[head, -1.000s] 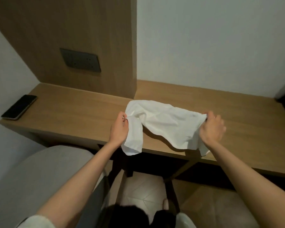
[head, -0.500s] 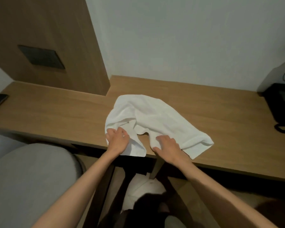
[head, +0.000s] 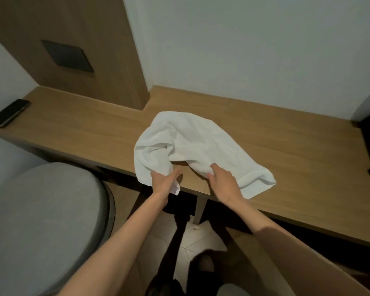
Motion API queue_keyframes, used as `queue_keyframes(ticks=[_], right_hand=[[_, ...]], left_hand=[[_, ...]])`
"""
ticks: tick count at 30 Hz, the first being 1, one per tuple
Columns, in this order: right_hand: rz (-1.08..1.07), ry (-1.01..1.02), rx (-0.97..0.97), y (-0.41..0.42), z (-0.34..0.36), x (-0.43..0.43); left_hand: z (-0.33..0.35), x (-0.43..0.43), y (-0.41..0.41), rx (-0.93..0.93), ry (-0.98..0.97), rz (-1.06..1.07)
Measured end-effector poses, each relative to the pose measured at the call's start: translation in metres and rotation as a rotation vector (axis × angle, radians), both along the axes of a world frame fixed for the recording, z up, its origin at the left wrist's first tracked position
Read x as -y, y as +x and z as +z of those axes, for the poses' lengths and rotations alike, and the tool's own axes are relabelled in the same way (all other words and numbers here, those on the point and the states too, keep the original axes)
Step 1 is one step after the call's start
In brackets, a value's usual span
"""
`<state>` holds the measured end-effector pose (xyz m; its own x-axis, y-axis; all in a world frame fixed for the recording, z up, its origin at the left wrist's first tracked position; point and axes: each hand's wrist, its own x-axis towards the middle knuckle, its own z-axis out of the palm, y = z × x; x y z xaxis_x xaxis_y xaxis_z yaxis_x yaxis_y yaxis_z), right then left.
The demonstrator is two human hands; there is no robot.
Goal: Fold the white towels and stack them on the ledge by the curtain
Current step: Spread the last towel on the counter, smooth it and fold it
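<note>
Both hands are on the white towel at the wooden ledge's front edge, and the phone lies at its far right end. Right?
Not quite: the phone lies at the wooden ledge's far left end, as the head view shows. The rest holds: left hand and right hand are on the white towel at the front edge.

No legible text, brands or numbers. The white towel (head: 198, 144) on the desk (head: 83, 133) is plain. The dark wall plate (head: 67, 56) above the desk and the phone (head: 9, 113) at its left end show none.
</note>
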<state>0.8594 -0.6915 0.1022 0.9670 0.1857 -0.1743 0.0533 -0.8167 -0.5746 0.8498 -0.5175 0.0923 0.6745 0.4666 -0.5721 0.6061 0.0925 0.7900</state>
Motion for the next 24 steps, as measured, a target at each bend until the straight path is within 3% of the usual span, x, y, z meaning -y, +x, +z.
queue_keyframes(ticks=[4,13,24], right_hand=[[-0.179,0.153,0.179,-0.015,0.027,0.02],[-0.585,0.324,0.524,-0.083,0.103,0.038],[-0.888,0.393,0.786,-0.2,0.161,0.038]], left_hand=[[0.008,-0.007,-0.011,0.026,0.179,-0.065],[0.069,-0.065,-0.076,0.318,0.694,-0.224],[0.155,-0.09,-0.159,0.669,0.807,0.095]])
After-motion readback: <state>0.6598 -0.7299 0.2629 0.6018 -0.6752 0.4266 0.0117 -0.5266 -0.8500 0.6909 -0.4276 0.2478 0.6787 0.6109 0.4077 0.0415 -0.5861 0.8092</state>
